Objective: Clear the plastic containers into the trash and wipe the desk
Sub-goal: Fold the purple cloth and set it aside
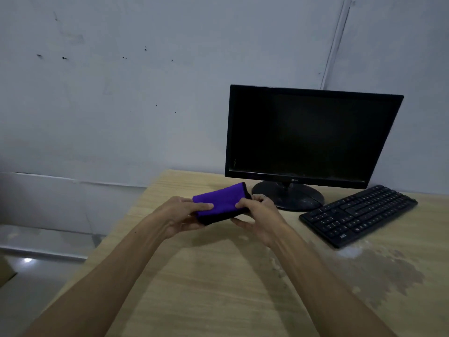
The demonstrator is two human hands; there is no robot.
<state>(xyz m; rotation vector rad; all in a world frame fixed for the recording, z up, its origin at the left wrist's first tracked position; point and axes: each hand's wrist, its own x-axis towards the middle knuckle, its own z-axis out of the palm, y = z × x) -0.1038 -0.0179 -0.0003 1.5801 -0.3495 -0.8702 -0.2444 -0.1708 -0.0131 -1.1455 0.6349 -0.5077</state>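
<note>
Both forearms reach forward; I see my left hand (187, 211) and right hand (257, 212) pinching a folded purple cloth (220, 203) by its ends, long axis crosswise, above the pale wooden tabletop (218, 276), stains right.

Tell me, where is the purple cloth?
The cloth is held up between both hands above the desk, just left of the monitor.

The cloth (220, 200) is bright purple with a black edge and underside. The desk (218, 276) is pale wood grain, blotched with whitish stains (mostly at right). Monitor (308, 137) and keyboard (358, 215) are black. The wall (121, 81) is grey-white, dark-specked.
</note>
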